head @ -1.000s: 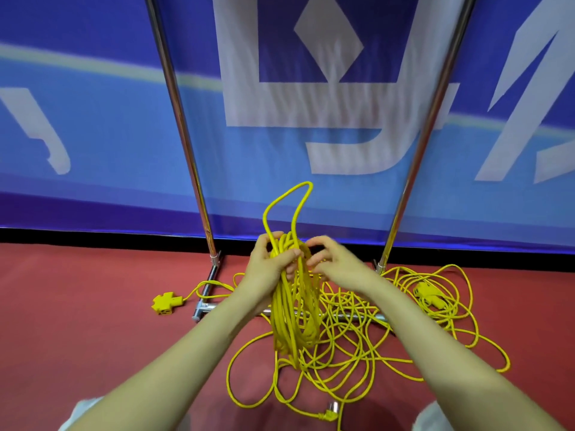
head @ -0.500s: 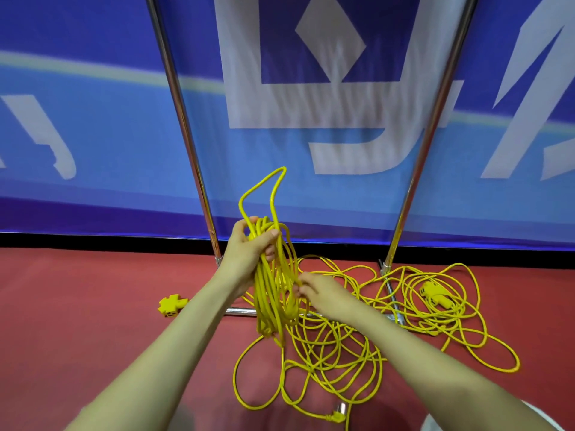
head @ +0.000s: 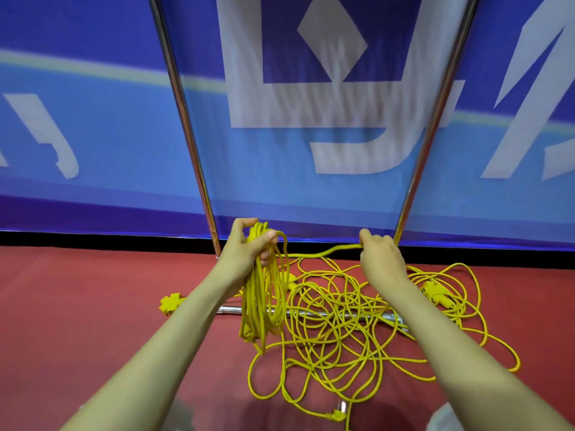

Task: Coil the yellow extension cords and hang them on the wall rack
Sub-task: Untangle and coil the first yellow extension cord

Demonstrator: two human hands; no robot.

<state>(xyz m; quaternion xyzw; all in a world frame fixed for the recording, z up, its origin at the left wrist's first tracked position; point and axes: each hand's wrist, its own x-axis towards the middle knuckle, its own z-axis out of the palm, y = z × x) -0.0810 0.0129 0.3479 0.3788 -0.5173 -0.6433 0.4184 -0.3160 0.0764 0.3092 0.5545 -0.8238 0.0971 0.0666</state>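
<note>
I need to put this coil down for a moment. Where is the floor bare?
The red floor is bare left of the yellow socket block, and in a narrower strip right of the loose cord tangle. Between the rack poles the tangle covers the floor: crowded.

Left hand (head: 249, 253) grips coiled yellow cord (head: 264, 293); right hand (head: 378, 259) pinches a strand

Both our arms reach out fwd, bare, w/ a gap between them. Our L hand (head: 249, 248) is held up, fingers + thumb curled round the top of the yellow coil (head: 264, 300). Our R hand (head: 381, 259) is off to the right, pinching one cord strand (head: 323, 252).
</note>
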